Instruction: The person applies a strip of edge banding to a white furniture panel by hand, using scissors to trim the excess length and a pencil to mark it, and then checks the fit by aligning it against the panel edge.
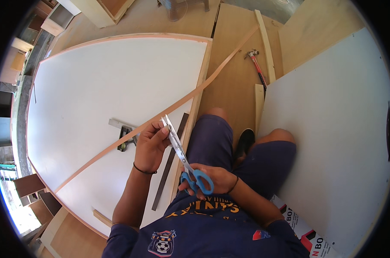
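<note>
A pair of scissors (183,158) with blue handles and silver blades points up and away, blades slightly parted. My right hand (216,177) is closed on the handles, fingers through the loops. My left hand (149,148) pinches at the blades near their tips, thumb against the metal; whether something thin is also between the fingers is unclear. Just behind the left fingertips runs a long tan edging strip (96,158), crossing the white panel (117,77) diagonally. A small square-like tool (125,138) with a metal blade lies partly under the strip, beside my left wrist.
A dark flat bar (170,180) lies along the panel's near right edge. A red-handled hammer (257,69) rests on plywood beside a wooden batten (266,47). Another large white panel (332,124) stands at my right. Cabinet boxes (59,19) stand at the far left.
</note>
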{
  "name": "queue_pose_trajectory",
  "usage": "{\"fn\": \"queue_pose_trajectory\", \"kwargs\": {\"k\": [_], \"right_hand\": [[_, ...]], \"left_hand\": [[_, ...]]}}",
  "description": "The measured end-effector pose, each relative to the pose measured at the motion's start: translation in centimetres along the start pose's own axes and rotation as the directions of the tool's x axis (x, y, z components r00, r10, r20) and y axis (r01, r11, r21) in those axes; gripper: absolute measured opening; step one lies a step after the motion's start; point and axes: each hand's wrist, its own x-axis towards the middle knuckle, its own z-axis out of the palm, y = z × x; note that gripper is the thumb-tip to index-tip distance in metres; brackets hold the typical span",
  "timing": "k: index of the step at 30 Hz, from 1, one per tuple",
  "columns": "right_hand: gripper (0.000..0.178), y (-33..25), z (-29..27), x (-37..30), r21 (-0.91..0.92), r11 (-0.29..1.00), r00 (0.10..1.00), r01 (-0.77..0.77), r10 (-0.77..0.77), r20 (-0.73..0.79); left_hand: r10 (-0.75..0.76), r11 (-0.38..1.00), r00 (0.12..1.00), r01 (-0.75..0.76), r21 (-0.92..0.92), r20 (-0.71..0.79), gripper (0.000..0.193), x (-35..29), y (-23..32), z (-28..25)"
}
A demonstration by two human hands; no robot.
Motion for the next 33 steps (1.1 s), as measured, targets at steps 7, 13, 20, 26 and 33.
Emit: {"fn": "queue_pose_trajectory", "kwargs": {"k": [7, 13, 20, 26, 33], "right_hand": [[0.066, -1.2, 0.9, -0.1, -0.513, 0.854, 0.969, 0.082, -0.189, -0.159], [0.076, -1.7, 1.3, -0.6, -0.807, 0.588, 0.957, -0.047, -0.204, -0.205], [0.061, -0.9, 1.6, -2.0, -0.762, 0.586, 0.932, -0.276, -0.031, -0.361], [0.056, -0.3, 1.3, -1.5, -0.726, 0.644, 0.921, -0.239, -0.087, -0.380], [0.055, -1.6, 2.0, 0.2, -0.755, 0.653, 0.929, -0.054, -0.245, -0.279]], "left_hand": [[0.479, -0.226, 0.838, -0.169, 0.959, 0.260, 0.051, 0.9, 0.4, -8.4], [0.255, 0.211, 0.967, -0.036, 0.977, -0.019, 0.021, 0.2, 2.4, -6.6], [0.085, 0.358, 0.994, -0.088, 0.930, 0.062, 0.019, -1.9, 5.3, -2.2], [-0.035, 0.379, 0.999, 0.042, 0.925, -0.031, 0.021, -1.6, 6.8, -0.3], [-0.168, 0.513, 0.985, 0.126, 0.849, -0.044, 0.022, -2.5, 6.4, 1.3]]}}
